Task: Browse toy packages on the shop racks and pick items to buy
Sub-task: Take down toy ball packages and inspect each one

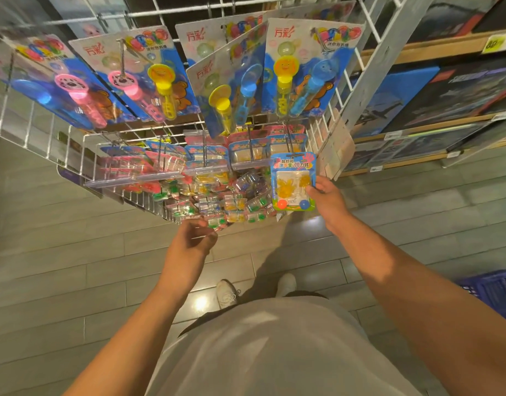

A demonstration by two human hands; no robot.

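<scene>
Fingers [204, 228] of the left hand [190, 244] curl together around the near edge of a small clear package [217, 222] at the bottom of the wire rack [74, 155]. Bubble-wand cards [137, 75] hang along the far row above. At the right, the right hand [328, 201] is clamped on the side of a blue-carded toy package [291, 181], held just off its hook.

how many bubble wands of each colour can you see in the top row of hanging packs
pink wands: 2
yellow wands: 3
blue wands: 3
total: 8
</scene>
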